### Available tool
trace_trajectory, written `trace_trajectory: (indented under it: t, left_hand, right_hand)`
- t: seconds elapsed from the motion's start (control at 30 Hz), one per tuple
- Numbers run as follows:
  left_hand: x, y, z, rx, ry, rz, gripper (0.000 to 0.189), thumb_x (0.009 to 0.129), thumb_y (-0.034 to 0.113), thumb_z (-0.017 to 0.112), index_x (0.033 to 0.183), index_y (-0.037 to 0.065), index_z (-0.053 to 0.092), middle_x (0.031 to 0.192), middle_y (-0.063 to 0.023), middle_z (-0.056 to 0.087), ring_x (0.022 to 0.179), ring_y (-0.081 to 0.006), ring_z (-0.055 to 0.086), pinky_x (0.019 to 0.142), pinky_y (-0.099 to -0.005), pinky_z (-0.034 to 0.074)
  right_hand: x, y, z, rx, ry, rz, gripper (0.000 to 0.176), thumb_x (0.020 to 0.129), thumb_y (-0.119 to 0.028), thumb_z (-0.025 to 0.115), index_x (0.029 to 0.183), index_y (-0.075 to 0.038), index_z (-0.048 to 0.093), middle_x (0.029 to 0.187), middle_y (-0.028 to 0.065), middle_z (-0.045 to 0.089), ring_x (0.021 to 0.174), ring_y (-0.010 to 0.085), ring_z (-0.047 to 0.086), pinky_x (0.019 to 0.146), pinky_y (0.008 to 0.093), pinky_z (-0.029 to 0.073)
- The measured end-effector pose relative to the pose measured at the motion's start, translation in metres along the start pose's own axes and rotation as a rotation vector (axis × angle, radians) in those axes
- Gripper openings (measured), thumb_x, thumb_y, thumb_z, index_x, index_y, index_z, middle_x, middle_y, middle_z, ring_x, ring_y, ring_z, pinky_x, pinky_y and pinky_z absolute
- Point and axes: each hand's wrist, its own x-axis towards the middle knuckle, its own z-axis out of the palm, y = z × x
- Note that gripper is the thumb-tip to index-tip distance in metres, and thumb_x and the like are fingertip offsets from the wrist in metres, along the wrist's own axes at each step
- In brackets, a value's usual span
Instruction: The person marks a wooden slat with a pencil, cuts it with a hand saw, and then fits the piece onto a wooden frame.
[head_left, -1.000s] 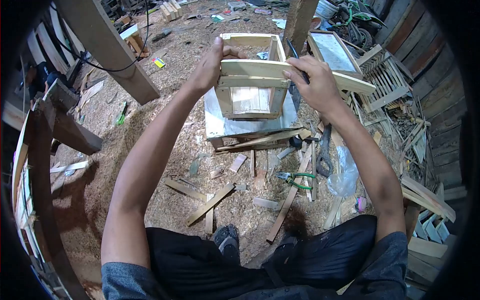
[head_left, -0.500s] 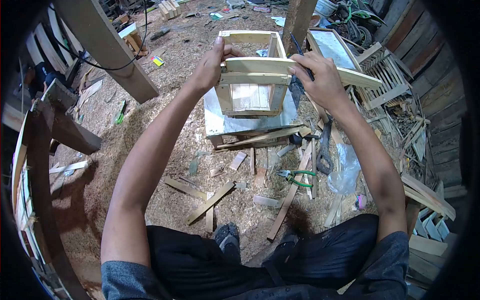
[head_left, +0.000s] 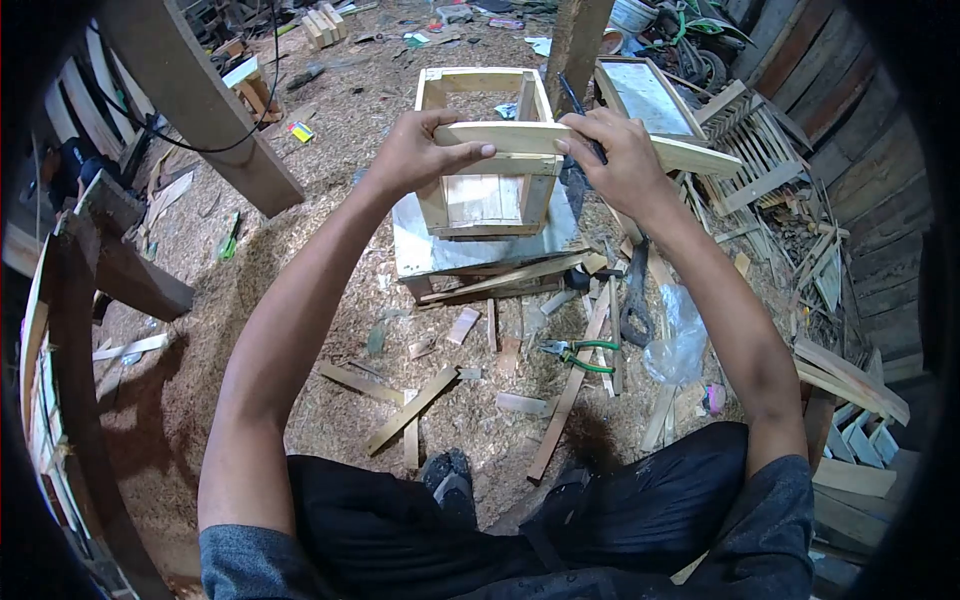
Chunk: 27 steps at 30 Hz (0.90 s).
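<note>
Both my hands hold a pale wooden slat (head_left: 510, 136) level across the near top of a small wooden frame (head_left: 485, 78). My left hand (head_left: 420, 155) grips the slat's left end, its thumb lying along the near face. Farther right, my right hand (head_left: 625, 155) pinches the slat, and a dark pen or pencil (head_left: 570, 95) sticks up between its fingers. The slat runs on past that hand to the right. Under the frame is a low stand with a whitish top (head_left: 415, 250).
Green-handled pliers (head_left: 585, 355), wood offcuts (head_left: 412, 410) and a clear plastic bag (head_left: 675, 345) lie on the shavings-covered floor. Posts (head_left: 215, 110) stand left and behind. A slatted wooden piece (head_left: 765, 150) leans at right. Another person (head_left: 75, 165) is at the far left.
My left hand has shifted from the slat's end onto it, thumb now across the near face. The slat's left end sits slightly lower. The whole view has shifted a little.
</note>
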Motion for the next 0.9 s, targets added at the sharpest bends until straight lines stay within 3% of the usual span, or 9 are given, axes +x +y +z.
trace_trajectory:
  t: [0.27, 0.37, 0.43, 0.47, 0.53, 0.7, 0.8, 0.83, 0.9]
  left_hand:
    - [-0.003, 0.005, 0.003, -0.009, 0.028, -0.036, 0.034, 0.087, 0.029, 0.082, 0.100, -0.001, 0.073, 0.077, -0.0046, 0.070, 0.068, -0.0085, 0.064, 0.057, -0.0271, 0.051]
    - [-0.004, 0.003, -0.003, 0.035, 0.073, -0.004, 0.042, 0.095, 0.043, 0.070, 0.098, 0.001, 0.074, 0.073, -0.0035, 0.067, 0.064, -0.0076, 0.061, 0.055, -0.0274, 0.049]
    - [0.002, 0.007, -0.015, 0.010, -0.072, -0.164, 0.063, 0.101, 0.059, 0.051, 0.096, 0.000, 0.074, 0.070, -0.0048, 0.065, 0.065, -0.0107, 0.060, 0.057, -0.0313, 0.049]
    - [0.006, 0.009, -0.020, 0.013, -0.071, -0.164, 0.063, 0.101, 0.059, 0.051, 0.096, 0.000, 0.074, 0.070, -0.0048, 0.065, 0.065, -0.0107, 0.060, 0.057, -0.0313, 0.049]
    - [0.015, 0.020, -0.028, 0.347, -0.129, -0.107, 0.079, 0.102, 0.066, 0.035, 0.096, -0.003, 0.074, 0.068, -0.0071, 0.064, 0.068, -0.0148, 0.061, 0.063, -0.0354, 0.050]
    - [0.028, 0.040, -0.019, 0.351, -0.146, 0.124, 0.085, 0.104, 0.063, 0.018, 0.107, -0.001, 0.073, 0.097, -0.0191, 0.073, 0.091, -0.0310, 0.070, 0.085, -0.0419, 0.054]
    - [0.026, 0.050, -0.015, 0.241, -0.078, 0.162, 0.082, 0.103, 0.064, 0.020, 0.113, 0.000, 0.070, 0.104, -0.0198, 0.072, 0.093, -0.0306, 0.071, 0.084, -0.0424, 0.056]
    - [0.030, 0.048, -0.017, 0.315, -0.132, 0.097, 0.072, 0.100, 0.066, 0.039, 0.119, 0.002, 0.065, 0.103, -0.0184, 0.072, 0.088, -0.0313, 0.072, 0.077, -0.0442, 0.057]
    - [0.020, 0.053, -0.004, 0.608, -0.203, 0.166, 0.068, 0.095, 0.065, 0.050, 0.122, 0.003, 0.061, 0.097, -0.0169, 0.071, 0.085, -0.0317, 0.072, 0.073, -0.0455, 0.056]
  right_hand:
    - [-0.002, 0.001, 0.001, 0.035, -0.014, 0.021, 0.025, 0.090, -0.022, 0.072, 0.109, -0.006, 0.073, 0.088, 0.0120, 0.067, 0.084, 0.0297, 0.065, 0.079, 0.0431, 0.043]
    - [0.001, 0.002, 0.002, 0.025, -0.016, 0.010, 0.025, 0.091, -0.023, 0.071, 0.109, -0.006, 0.073, 0.089, 0.0112, 0.067, 0.086, 0.0298, 0.065, 0.080, 0.0432, 0.042]
    - [0.002, 0.003, 0.003, 0.017, -0.018, 0.002, 0.024, 0.091, -0.023, 0.070, 0.109, -0.007, 0.073, 0.090, 0.0108, 0.067, 0.087, 0.0300, 0.064, 0.081, 0.0432, 0.041]
    - [0.002, 0.004, 0.004, 0.021, -0.018, -0.004, 0.024, 0.091, -0.022, 0.070, 0.109, -0.007, 0.073, 0.091, 0.0107, 0.067, 0.088, 0.0303, 0.064, 0.081, 0.0433, 0.041]
    - [0.005, 0.003, 0.004, 0.027, -0.016, -0.008, 0.023, 0.091, -0.022, 0.070, 0.108, -0.007, 0.073, 0.092, 0.0106, 0.067, 0.089, 0.0307, 0.064, 0.081, 0.0434, 0.041]
    - [0.004, 0.005, 0.007, 0.016, -0.022, -0.022, 0.022, 0.091, -0.020, 0.069, 0.108, -0.007, 0.072, 0.094, 0.0107, 0.068, 0.090, 0.0298, 0.064, 0.080, 0.0424, 0.040]
    - [0.003, 0.003, 0.006, -0.014, -0.019, -0.024, 0.022, 0.091, -0.020, 0.069, 0.109, -0.007, 0.072, 0.093, 0.0105, 0.068, 0.090, 0.0294, 0.064, 0.080, 0.0424, 0.040]
    - [0.002, 0.002, 0.005, -0.013, -0.016, -0.017, 0.022, 0.091, -0.020, 0.069, 0.109, -0.007, 0.072, 0.093, 0.0105, 0.068, 0.090, 0.0294, 0.064, 0.080, 0.0424, 0.040]
    - [0.002, 0.000, 0.004, 0.007, -0.010, -0.022, 0.023, 0.091, -0.021, 0.069, 0.109, -0.007, 0.072, 0.092, 0.0103, 0.068, 0.089, 0.0286, 0.065, 0.079, 0.0423, 0.040]
